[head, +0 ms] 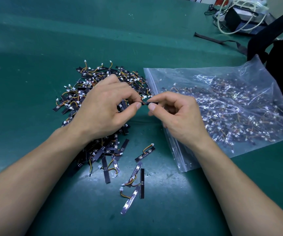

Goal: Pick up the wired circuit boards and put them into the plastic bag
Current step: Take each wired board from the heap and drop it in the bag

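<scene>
Board [150, 103] horiz (left-right), both hands' fingers [138, 105] pinching.

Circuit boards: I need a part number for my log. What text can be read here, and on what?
No text can be read.
The circuit board pinched by the left hand and right hand: blurred.
The pile of boards: pale marks, too small.
The plastic bag: no print shows.
The black box: no legible label.

Heaped black wired boards [93, 77] beside clear bag [249, 68]
</scene>
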`<state>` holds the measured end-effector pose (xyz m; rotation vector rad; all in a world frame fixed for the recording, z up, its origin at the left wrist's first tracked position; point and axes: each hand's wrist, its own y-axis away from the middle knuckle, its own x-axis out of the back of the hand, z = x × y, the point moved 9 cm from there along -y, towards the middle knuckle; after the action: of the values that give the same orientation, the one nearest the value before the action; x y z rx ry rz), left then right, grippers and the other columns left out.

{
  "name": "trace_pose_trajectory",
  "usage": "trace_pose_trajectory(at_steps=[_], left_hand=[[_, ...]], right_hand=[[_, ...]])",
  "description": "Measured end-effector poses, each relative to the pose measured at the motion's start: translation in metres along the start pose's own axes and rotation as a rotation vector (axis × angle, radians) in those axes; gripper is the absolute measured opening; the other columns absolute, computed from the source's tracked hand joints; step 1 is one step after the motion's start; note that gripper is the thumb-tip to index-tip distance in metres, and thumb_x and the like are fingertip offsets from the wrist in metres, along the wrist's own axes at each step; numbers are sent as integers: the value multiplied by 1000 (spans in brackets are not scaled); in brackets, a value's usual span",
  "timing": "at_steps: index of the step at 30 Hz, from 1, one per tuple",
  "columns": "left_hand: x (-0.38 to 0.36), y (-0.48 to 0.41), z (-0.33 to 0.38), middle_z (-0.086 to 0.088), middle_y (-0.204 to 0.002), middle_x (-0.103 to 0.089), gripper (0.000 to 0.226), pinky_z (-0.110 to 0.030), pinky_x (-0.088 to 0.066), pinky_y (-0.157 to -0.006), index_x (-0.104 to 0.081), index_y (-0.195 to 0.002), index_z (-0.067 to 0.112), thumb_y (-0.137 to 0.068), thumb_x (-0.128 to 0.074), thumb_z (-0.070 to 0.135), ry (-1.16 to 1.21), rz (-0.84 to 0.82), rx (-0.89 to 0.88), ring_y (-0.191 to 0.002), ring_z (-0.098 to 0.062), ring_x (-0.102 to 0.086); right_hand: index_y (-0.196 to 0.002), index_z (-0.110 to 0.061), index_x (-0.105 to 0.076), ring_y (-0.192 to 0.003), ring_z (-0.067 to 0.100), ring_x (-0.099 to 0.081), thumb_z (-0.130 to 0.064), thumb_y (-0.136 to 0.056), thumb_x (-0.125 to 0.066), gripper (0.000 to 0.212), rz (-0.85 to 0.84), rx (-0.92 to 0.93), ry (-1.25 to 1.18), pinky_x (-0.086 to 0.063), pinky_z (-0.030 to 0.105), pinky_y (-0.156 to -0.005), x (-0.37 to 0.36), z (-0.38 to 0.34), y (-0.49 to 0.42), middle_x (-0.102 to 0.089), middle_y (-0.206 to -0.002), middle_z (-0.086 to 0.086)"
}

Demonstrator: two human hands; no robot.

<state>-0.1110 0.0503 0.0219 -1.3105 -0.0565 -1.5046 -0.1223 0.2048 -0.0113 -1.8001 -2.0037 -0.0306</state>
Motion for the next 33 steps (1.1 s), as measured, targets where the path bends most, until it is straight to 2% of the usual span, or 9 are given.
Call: trace_pose_trajectory(at_steps=[3, 7, 15, 19, 27, 33], left_hand=[[0, 0, -1, 3, -82, -69, 9, -35, -42, -74, -71, -87, 13, -91, -67, 19, 10, -2, 9, -80, -23, -49], [1, 0, -2, 4, -83, -69, 10, -32, -40, -75, -73, -90, 13, -89, -69, 22, 20, -6, 12, -80, -20, -48], [-2, 1, -1, 2, -81, -70, 10, -33, -40, -74, -72, -86, 13, -90, -68, 21, 7, -15, 18, -79, -22, -48], [-1, 0, -1, 2, -80, -70, 11, -32, -40, -73, -72, -86, 13, -91, -67, 21, -2, -10, 13, -79, -23, -48], [-2, 1, -3, 7, -82, -70, 11, -30, -40, -75, -74, -89, 16, -90, -68, 25, 19, -11, 25, -80, -18, -47], [-4, 1, -2, 6, -81, -68, 11, -30, -38, -75, -73, -87, 15, -91, -68, 25, 30, -34, 9, -79, -19, -46]], right_hand=[[-82, -26, -73, -49, 26, -48, -26, -86, -70, 6, -14, 20, 22, -40, 27, -51, -1, -2, 0, -72, -69, -1], [-79, -25, -73, -48, 10, -47, -23, -87, -70, 9, -11, 38, 26, -39, 26, -51, 1, -3, 0, -72, -67, -3], [-80, -22, -74, -48, 8, -47, -23, -86, -71, 7, -27, 18, 53, -37, 17, -53, -2, 1, 0, -71, -66, -2], [-86, -26, -75, -52, 12, -46, -27, -83, -72, 4, -13, 1, 40, -39, 24, -55, -1, 3, 0, -71, -70, 0], [-80, -20, -75, -48, 9, -47, -22, -90, -69, 12, -43, 58, 72, -39, 24, -51, -1, -2, 0, -72, -66, -3], [-80, -23, -75, -47, 8, -47, -22, -90, -69, 11, -35, 66, 65, -38, 24, -51, -1, -2, 0, -72, -66, -4]])
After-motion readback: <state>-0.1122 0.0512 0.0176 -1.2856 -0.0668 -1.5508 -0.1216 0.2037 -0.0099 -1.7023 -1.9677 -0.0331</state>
